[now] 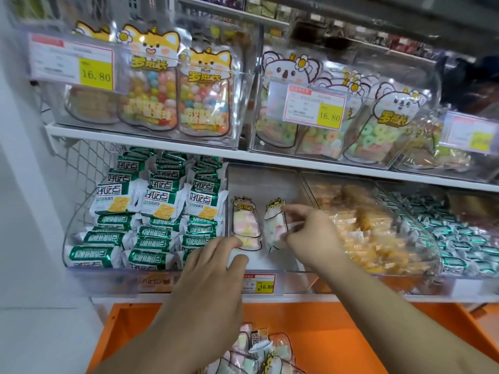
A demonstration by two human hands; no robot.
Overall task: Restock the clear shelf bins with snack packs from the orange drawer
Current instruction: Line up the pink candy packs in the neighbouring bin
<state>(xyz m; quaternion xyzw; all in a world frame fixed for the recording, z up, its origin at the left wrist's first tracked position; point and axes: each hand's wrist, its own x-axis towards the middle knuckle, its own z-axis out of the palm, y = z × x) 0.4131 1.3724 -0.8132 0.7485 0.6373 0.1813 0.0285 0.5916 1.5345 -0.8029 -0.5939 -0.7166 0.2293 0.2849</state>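
**Now both hands at the middle clear bin**

Right at the centre, the right hand [310, 236] has its fingers [293, 209] curled and pinching the right edge of a clear, animal-topped marshmallow pack [274, 228], which stands upright inside the middle clear plastic bin [264, 182] on the lower shelf. The pack is blurred, so its print cannot be read. Left of it in the same bin stands a second clear marshmallow pack with pink and yellow pieces [246, 225], also upright and apart from the first. The left hand [208, 276] lies at the bin's front lip, its fingers straight and close together, the tips touching the low front wall just below the second pack.

Left of the middle bin sits a clear bin of green-and-white cracker packs [145, 211], stacked in rows. Right of it is a clear bin of orange-yellow wrapped snacks [370, 238]. On the bin's front edge hangs a yellow price tag reading 16.80 [266, 286].

Below the middle bin the open orange drawer [324, 325] juts out, holding more clear marshmallow packs [256, 352] heaped between the two forearms. Above the bin, a white shelf board [189, 147] carries clear bins of fox-topped candy pouches [151, 85] and koala-topped ring-candy pouches [378, 125].
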